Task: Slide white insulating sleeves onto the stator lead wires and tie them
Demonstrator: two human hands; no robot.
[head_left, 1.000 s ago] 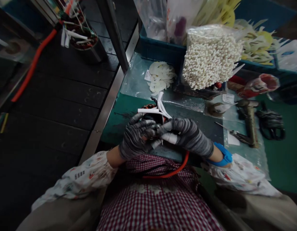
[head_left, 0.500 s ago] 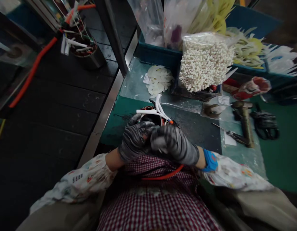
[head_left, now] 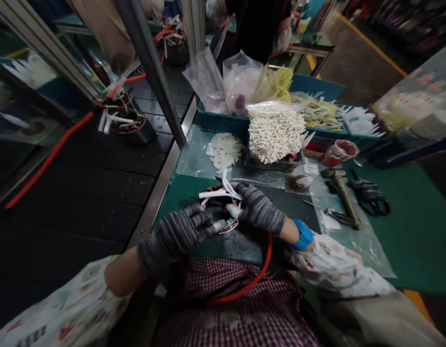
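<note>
A round wound motor stator [head_left: 223, 212] with white sleeved leads [head_left: 223, 190] lies on the green mat [head_left: 418, 241] just in front of me. My left hand [head_left: 176, 233], in a grey striped glove, reaches to its near edge with fingers held together, tips touching it. On the stator's right side my right hand [head_left: 257, 209], gloved the same and wearing a blue wristband, curls its fingers round the part by the white leads. An orange cable [head_left: 261, 272] runs from under the stator across my checked apron.
A bag of small white pieces [head_left: 275, 130], white flat slips [head_left: 225, 149] and a blue tray [head_left: 226, 123] of bags stand behind. A hammer [head_left: 344, 195], scissors [head_left: 329, 212] and black ties [head_left: 369, 195] lie right. A dark conveyor [head_left: 100, 178] carries another stator [head_left: 124, 120]. A person stands at the far bench.
The view has lifted and pulled back. My hands were clasped together over the stator; now the left has drawn back to its near edge and the right rests on its right side.
</note>
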